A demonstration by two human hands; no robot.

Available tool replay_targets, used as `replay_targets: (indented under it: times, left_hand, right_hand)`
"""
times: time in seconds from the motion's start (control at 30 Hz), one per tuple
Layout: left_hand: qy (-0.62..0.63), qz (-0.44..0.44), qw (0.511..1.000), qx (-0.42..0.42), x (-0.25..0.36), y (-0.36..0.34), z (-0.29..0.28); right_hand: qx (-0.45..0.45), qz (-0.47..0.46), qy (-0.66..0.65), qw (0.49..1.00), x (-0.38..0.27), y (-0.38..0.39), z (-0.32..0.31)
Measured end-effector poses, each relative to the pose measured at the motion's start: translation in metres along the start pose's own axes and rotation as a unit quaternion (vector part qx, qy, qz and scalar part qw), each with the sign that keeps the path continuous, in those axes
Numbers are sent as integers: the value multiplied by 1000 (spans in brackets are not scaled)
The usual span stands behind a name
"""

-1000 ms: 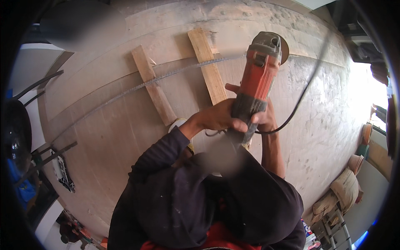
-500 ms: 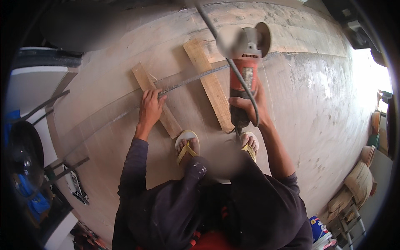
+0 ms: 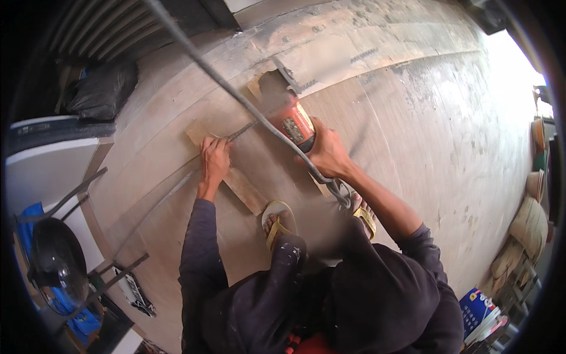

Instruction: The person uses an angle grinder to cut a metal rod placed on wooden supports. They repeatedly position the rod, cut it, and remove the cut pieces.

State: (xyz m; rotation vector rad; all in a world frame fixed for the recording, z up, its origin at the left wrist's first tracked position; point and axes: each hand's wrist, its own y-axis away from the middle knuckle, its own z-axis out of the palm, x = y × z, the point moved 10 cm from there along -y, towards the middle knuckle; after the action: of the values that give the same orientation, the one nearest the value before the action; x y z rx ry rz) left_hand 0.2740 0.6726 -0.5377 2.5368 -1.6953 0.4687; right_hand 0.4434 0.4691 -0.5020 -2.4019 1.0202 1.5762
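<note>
My left hand (image 3: 215, 158) is closed around a ribbed steel bar (image 3: 243, 130), pressing it down over a wooden strip (image 3: 244, 190). In my right hand (image 3: 328, 150) is a red and black angle grinder (image 3: 298, 124), tilted toward the upper left. Its disc end (image 3: 288, 75) is partly blurred and lies over the bar near a second wooden board (image 3: 320, 184). Whether the disc touches the bar cannot be made out. A thick grey cable (image 3: 218, 76) crosses in front of the grinder and loops below my right wrist.
My feet in yellow-strapped sandals (image 3: 277, 224) stand close to the wood. A black plastic bag (image 3: 107, 91) lies at the far left, with a round black object (image 3: 59, 253) nearer. Sacks (image 3: 526, 229) and a blue box (image 3: 475, 310) line the right side.
My right hand has lowered and turned the grinder from upright toward the left, bringing its head over the bar. My left hand keeps its hold. The view has shifted somewhat.
</note>
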Motion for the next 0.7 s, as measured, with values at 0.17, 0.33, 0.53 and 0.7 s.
replay_targets:
  times: [0.17, 0.33, 0.53, 0.7]
  left_hand:
    - [16, -6, 1000, 1, -3, -18, 13]
    - [70, -15, 997, 3, -15, -15, 25]
    - [93, -60, 993, -53, -22, -20, 23]
    - [84, -65, 990, -88, -28, -24, 29]
  right_hand:
    - [-25, -11, 9, 1000, 5, -14, 12]
    - [-34, -6, -38, 999, 17, -19, 17]
    - [-33, 9, -47, 998, 20, -20, 16]
    - [-24, -2, -41, 999, 25, -25, 17]
